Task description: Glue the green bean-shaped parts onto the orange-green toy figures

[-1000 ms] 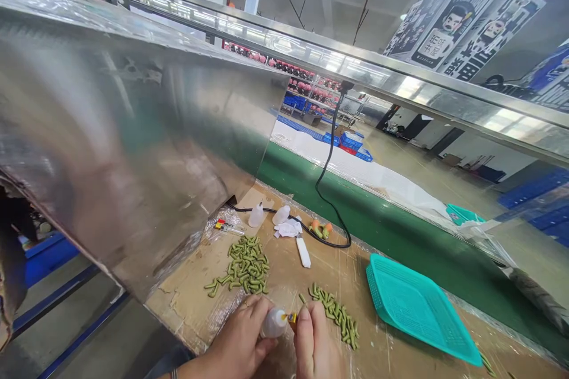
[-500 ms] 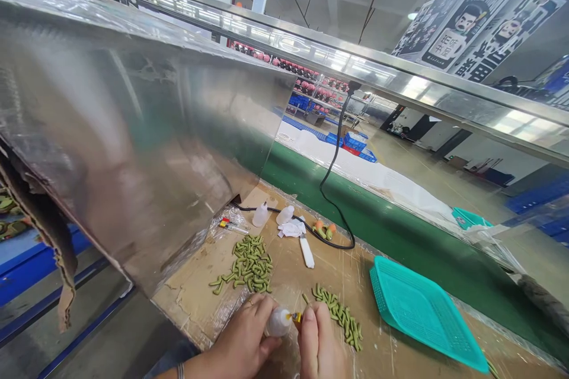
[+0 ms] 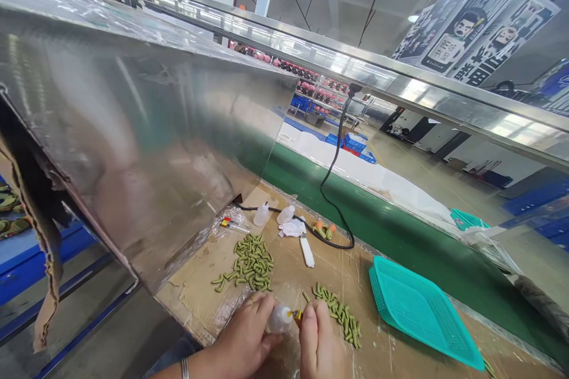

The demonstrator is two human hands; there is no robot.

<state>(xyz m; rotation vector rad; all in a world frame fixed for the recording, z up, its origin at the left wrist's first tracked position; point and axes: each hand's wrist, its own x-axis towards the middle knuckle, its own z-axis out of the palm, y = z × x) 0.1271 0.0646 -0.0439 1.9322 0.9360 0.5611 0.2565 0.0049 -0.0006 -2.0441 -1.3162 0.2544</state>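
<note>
Under the crinkled steel panel [image 3: 133,130], the left hand [image 3: 246,340] wraps a soft translucent squeeze bottle [image 3: 279,320] low over the film-covered cardboard bench [image 3: 195,299]. The bottle's nozzle meets a tiny yellow piece [image 3: 297,315] pinched in the right hand [image 3: 317,343]. Rightward lie stubby green pieces [image 3: 340,314], then a teal mesh tray [image 3: 422,311].

Bright, even daylight with glare on the steel panel [image 3: 133,130] and wide-angle bending at the edges; focus is sharp.
</note>
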